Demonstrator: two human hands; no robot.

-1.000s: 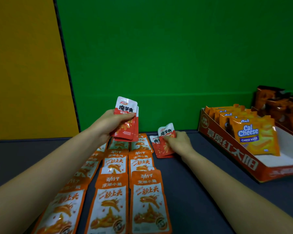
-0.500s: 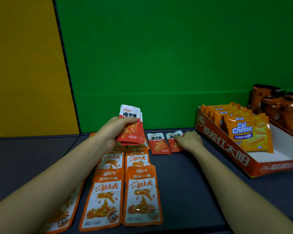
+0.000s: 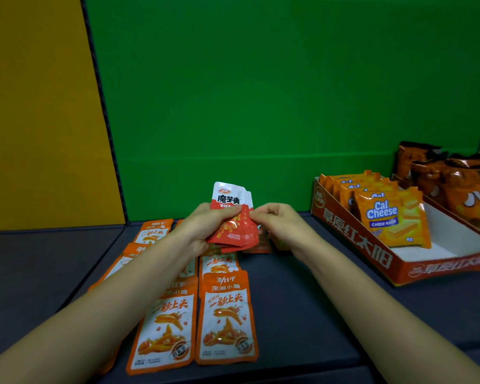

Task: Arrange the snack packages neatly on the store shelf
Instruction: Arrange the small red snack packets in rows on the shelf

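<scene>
Left hand (image 3: pixel 205 225) gripped a fanned stack of red packets (image 3: pixel 232 217) above the shelf (image 3: pixel 302 300); right hand (image 3: pixel 275 220) pinched the stack's right edge; orange packets (image 3: pixel 226 317) lay in rows below.

Red-and-white packets (image 3: pixel 230 217) within the grip; orange-and-white packets (image 3: pixel 226 317) below it; orange, blue-lettered wafer packs (image 3: pixel 391 217) to its right; green backdrop (image 3: pixel 247 92) behind.

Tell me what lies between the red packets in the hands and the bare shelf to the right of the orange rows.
Nothing visible does. The left hand holds the red packets above the orange packets, the right hand pinching their edge. The dark shelf right of the rows looks bare up to the red tray.
</scene>
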